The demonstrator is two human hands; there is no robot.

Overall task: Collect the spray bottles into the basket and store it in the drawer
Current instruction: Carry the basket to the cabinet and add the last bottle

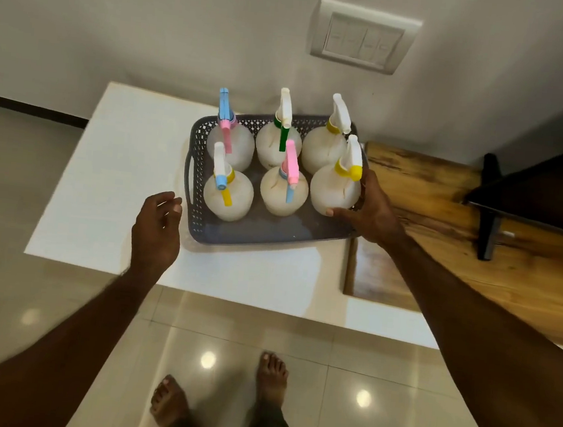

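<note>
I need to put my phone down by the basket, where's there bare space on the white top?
The white top is bare left of the basket, beyond the left hand, and along the front edge before it. Inside the basket, six spray bottles crowd it. The right hand fills its right side, next to the wooden surface.

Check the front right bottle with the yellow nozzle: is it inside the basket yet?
Inside. The yellow-nozzle bottle stands upright within the grey basket, the right hand touching its base.
</note>
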